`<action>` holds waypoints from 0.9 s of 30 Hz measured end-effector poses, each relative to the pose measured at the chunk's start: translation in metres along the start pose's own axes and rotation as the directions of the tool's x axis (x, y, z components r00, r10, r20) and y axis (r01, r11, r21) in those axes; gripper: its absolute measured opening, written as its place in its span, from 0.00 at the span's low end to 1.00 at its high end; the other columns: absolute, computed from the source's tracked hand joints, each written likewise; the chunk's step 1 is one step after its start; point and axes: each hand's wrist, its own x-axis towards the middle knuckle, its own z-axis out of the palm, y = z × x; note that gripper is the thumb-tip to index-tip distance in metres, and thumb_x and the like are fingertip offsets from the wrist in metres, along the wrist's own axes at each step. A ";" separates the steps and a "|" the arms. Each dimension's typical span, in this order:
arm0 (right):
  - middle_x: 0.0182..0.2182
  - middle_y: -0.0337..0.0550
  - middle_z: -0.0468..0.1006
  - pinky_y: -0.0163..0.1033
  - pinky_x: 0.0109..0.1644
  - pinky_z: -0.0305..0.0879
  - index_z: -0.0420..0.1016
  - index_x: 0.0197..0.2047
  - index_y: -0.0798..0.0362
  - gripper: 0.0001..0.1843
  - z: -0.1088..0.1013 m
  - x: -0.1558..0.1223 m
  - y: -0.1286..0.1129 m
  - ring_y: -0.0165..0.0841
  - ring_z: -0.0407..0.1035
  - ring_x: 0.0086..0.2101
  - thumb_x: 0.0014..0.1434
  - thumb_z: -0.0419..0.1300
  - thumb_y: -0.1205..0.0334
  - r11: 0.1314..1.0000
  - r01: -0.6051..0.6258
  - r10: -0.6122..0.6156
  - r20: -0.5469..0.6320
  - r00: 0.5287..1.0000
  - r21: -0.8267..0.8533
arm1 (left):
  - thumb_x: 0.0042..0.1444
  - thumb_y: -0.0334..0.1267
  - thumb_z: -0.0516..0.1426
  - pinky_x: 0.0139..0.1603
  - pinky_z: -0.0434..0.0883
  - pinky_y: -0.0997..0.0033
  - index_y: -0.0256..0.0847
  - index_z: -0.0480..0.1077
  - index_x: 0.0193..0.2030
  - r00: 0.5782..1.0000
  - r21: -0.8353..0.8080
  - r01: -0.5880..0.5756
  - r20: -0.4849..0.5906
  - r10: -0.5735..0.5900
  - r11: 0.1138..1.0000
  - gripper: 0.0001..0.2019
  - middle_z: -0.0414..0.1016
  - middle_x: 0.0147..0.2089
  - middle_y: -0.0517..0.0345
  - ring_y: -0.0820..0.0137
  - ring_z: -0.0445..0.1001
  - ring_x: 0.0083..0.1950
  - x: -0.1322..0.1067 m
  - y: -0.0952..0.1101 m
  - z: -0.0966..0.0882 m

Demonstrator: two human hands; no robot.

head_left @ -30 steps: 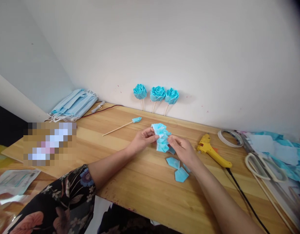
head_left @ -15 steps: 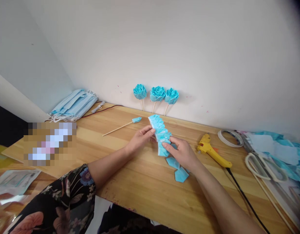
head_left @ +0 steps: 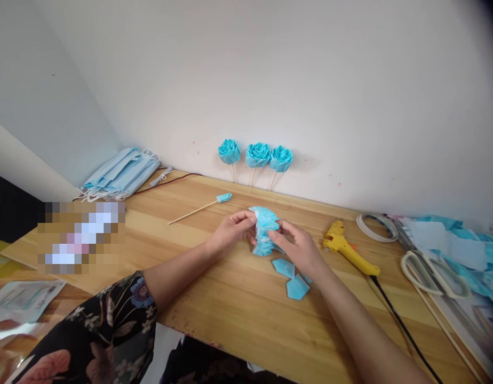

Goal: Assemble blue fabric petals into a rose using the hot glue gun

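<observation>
Between my two hands is a strip of overlapping blue petals [head_left: 265, 230], bunched and slightly curved, just over the table. My left hand [head_left: 236, 228] pinches its left edge with the thumb on top. From the right, my right hand [head_left: 296, 246] grips the same strip between thumb and fingers. Below it lie a few loose blue petal pieces [head_left: 297, 287], partly under my right hand. A thin wooden stick with a small blue bud [head_left: 224, 198] at its tip rests left of the strip. Three blue flowers [head_left: 258, 154] on sticks lean against the wall.
On the right lie a yellow glue gun [head_left: 348, 250] with a black cord, a white coil [head_left: 376, 228], scissors [head_left: 434, 274] and blue fabric scraps [head_left: 462, 250]. A stack of blue face masks [head_left: 120, 173] sits at the back left, with a plastic packet [head_left: 24, 300] nearer.
The petal strip has gone from stretched out lengthwise to shorter and bunched. Its upper end has come down, and my hands are slightly nearer each other.
</observation>
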 end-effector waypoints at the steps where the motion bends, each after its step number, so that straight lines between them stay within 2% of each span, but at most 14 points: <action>1: 0.32 0.40 0.78 0.37 0.39 0.65 0.73 0.35 0.51 0.15 0.001 -0.001 0.000 0.35 0.72 0.34 0.60 0.57 0.48 1.000 -0.009 0.009 -0.014 1.000 0.006 | 0.46 0.52 0.67 0.27 0.71 0.73 0.34 0.71 0.34 1.000 0.019 0.007 0.015 -0.007 1.000 0.21 0.72 0.26 0.58 0.73 0.71 0.26 -0.001 0.000 0.000; 5: 0.29 0.42 0.79 0.39 0.35 0.67 0.75 0.34 0.51 0.14 0.005 -0.003 0.000 0.37 0.72 0.31 0.61 0.57 0.50 1.000 -0.018 0.017 -0.046 0.999 -0.013 | 0.49 0.54 0.65 0.27 0.68 0.75 0.34 0.74 0.41 1.000 0.077 0.005 0.022 -0.007 0.997 0.23 0.72 0.27 0.58 0.74 0.72 0.27 -0.001 0.000 -0.001; 9: 0.25 0.40 0.75 0.37 0.32 0.64 0.72 0.29 0.51 0.15 0.005 -0.004 -0.001 0.35 0.69 0.28 0.61 0.57 0.50 0.997 0.003 -0.005 -0.028 1.000 -0.074 | 0.51 0.55 0.63 0.31 0.68 0.73 0.35 0.75 0.46 1.000 0.086 -0.016 0.026 0.014 0.996 0.25 0.73 0.30 0.57 0.73 0.72 0.29 -0.001 -0.002 -0.003; 12: 0.21 0.37 0.69 0.36 0.29 0.60 0.65 0.23 0.51 0.20 0.007 -0.003 0.001 0.32 0.64 0.26 0.61 0.55 0.48 0.996 0.003 -0.003 0.000 1.000 -0.095 | 0.50 0.53 0.65 0.35 0.68 0.73 0.35 0.76 0.44 0.999 0.092 -0.023 -0.021 0.025 0.995 0.23 0.75 0.32 0.57 0.74 0.71 0.30 -0.001 -0.002 -0.004; 14: 0.19 0.35 0.63 0.35 0.28 0.57 0.59 0.21 0.50 0.23 0.008 -0.002 0.004 0.30 0.60 0.24 0.63 0.52 0.47 0.996 -0.006 0.010 0.038 0.999 -0.086 | 0.49 0.51 0.66 0.35 0.67 0.73 0.35 0.76 0.39 0.998 0.084 -0.031 -0.046 0.035 0.996 0.20 0.74 0.30 0.58 0.75 0.70 0.29 0.000 -0.003 -0.005; 16: 0.19 0.35 0.61 0.36 0.29 0.56 0.57 0.21 0.51 0.25 0.009 -0.001 0.007 0.30 0.58 0.24 0.65 0.49 0.45 0.997 0.000 0.007 0.083 0.997 -0.076 | 0.48 0.50 0.67 0.34 0.66 0.74 0.35 0.74 0.34 0.997 0.067 -0.041 -0.061 0.045 0.997 0.18 0.73 0.27 0.60 0.76 0.69 0.28 0.001 -0.003 -0.006; 18: 0.21 0.36 0.64 0.36 0.30 0.57 0.60 0.23 0.51 0.25 0.008 0.000 0.008 0.30 0.60 0.26 0.66 0.48 0.44 0.998 0.019 -0.013 0.097 0.995 -0.059 | 0.47 0.49 0.68 0.33 0.65 0.74 0.35 0.73 0.32 0.996 0.052 -0.042 -0.070 0.046 0.998 0.18 0.72 0.26 0.60 0.76 0.68 0.27 0.001 -0.003 -0.006; 21: 0.24 0.38 0.70 0.37 0.33 0.60 0.66 0.26 0.52 0.24 0.006 0.000 0.007 0.32 0.65 0.28 0.65 0.48 0.43 0.999 0.035 -0.035 0.045 0.998 0.001 | 0.46 0.49 0.68 0.32 0.65 0.74 0.34 0.73 0.32 0.998 0.067 -0.033 -0.053 0.037 0.997 0.19 0.73 0.26 0.59 0.77 0.68 0.26 0.000 -0.001 -0.003; 25: 0.33 0.43 0.79 0.38 0.38 0.66 0.75 0.37 0.53 0.18 0.006 -0.001 0.003 0.36 0.71 0.34 0.61 0.56 0.46 0.995 0.006 -0.003 -0.023 1.000 0.098 | 0.44 0.50 0.69 0.30 0.66 0.75 0.34 0.72 0.30 0.999 0.129 -0.043 -0.014 0.045 0.991 0.20 0.73 0.25 0.60 0.77 0.68 0.25 -0.003 0.002 0.001; 27: 0.34 0.43 0.80 0.39 0.40 0.67 0.76 0.37 0.53 0.16 0.006 -0.001 0.001 0.37 0.73 0.35 0.60 0.59 0.48 0.995 -0.016 0.022 -0.052 0.998 0.099 | 0.45 0.52 0.68 0.29 0.66 0.75 0.34 0.70 0.29 0.999 0.140 -0.038 0.001 0.038 0.989 0.21 0.72 0.24 0.60 0.77 0.69 0.25 -0.003 0.003 0.002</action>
